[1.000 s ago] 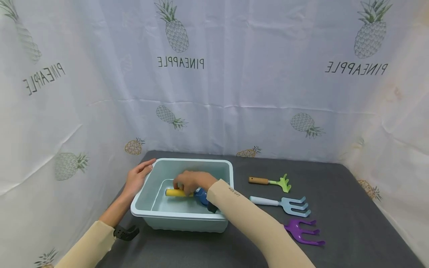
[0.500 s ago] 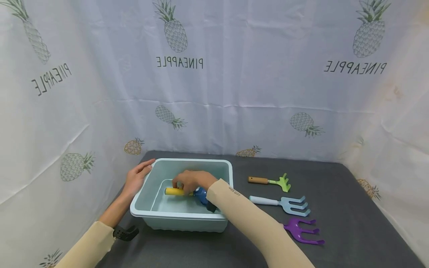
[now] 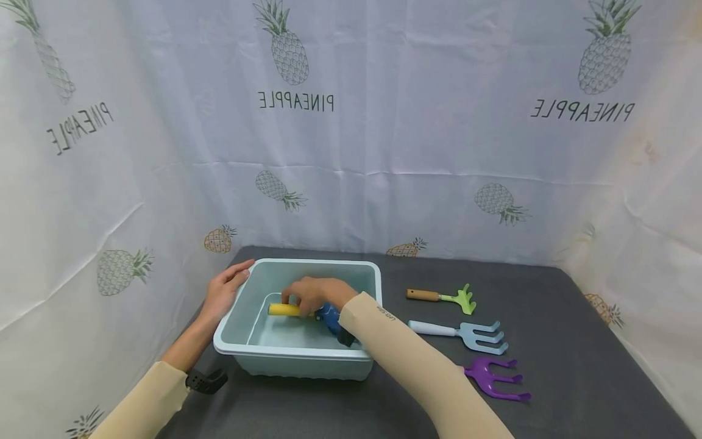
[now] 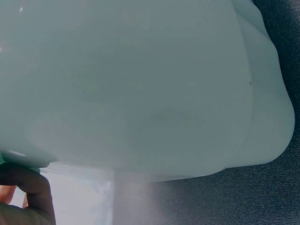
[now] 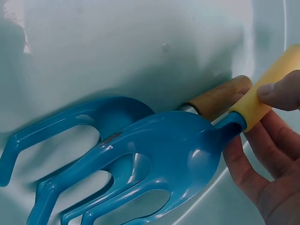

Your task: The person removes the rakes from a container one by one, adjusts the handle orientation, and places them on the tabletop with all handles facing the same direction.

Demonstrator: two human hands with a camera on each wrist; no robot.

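A pale green-blue plastic basin [image 3: 296, 352] stands on the dark table. My left hand [image 3: 221, 294] grips its rim at the left, and curled fingers [image 4: 35, 187] show under the edge in the left wrist view. Inside the basin, my right hand [image 3: 312, 295] holds a blue garden hand fork [image 5: 187, 145] by its yellow handle [image 3: 282, 310], thumb on top and fingers beneath. A second blue hand fork [image 5: 117, 115] with a wooden handle [image 5: 215, 101] lies on the basin floor, partly hidden under the held one.
To the right of the basin several tools lie in a column on the table: a small green rake [image 3: 463, 299] with a wooden handle, a light blue hand fork [image 3: 474, 336] and a purple fork [image 3: 488, 375], its handle hidden behind my right forearm. A pineapple-print curtain [image 3: 384, 134] surrounds the table.
The yellow handle in my right hand has shifted slightly upward in the head view. My left hand stays at the basin's rim, and the basin has not moved.
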